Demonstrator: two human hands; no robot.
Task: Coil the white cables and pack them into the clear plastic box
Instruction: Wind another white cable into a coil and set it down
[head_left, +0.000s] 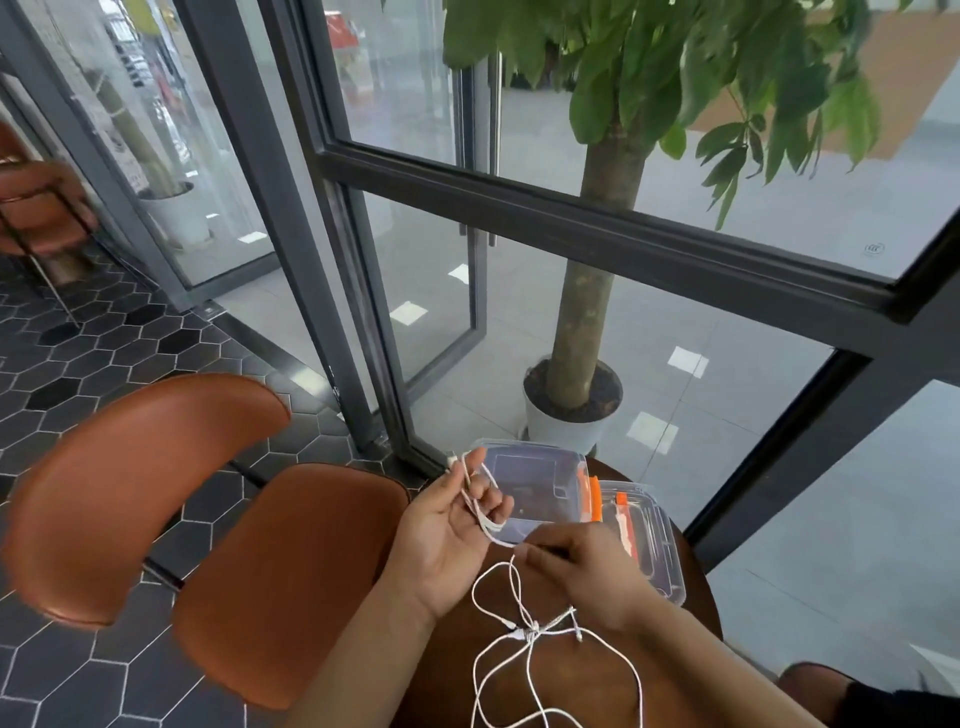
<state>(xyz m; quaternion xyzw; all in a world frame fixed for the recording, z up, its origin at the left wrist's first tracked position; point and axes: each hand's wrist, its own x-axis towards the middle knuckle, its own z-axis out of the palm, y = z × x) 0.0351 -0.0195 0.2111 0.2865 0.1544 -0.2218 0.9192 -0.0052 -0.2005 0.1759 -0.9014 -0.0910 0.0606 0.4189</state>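
White cable (511, 631) runs between both hands above a round brown table (691, 597). Left hand (447, 535), palm up with fingers half spread, carries several loops of the cable wound around its fingers, the turns crossing from the fingertips down toward the palm. Right hand (582, 577), just beside the left and palm down, pinches the same cable between thumb and forefinger where it leaves the loops. Below the right hand, the loose remainder hangs in tangled strands that cross at a knot-like junction of small connectors and trail toward the wrists. Beyond both hands lies the clear plastic box (540, 488), open, with its lid (649, 545), orange-clipped, to the right, behind the right hand. Left of the left hand stands a brown leather chair (208, 519); beyond the box, a potted tree (576, 332) behind glass.
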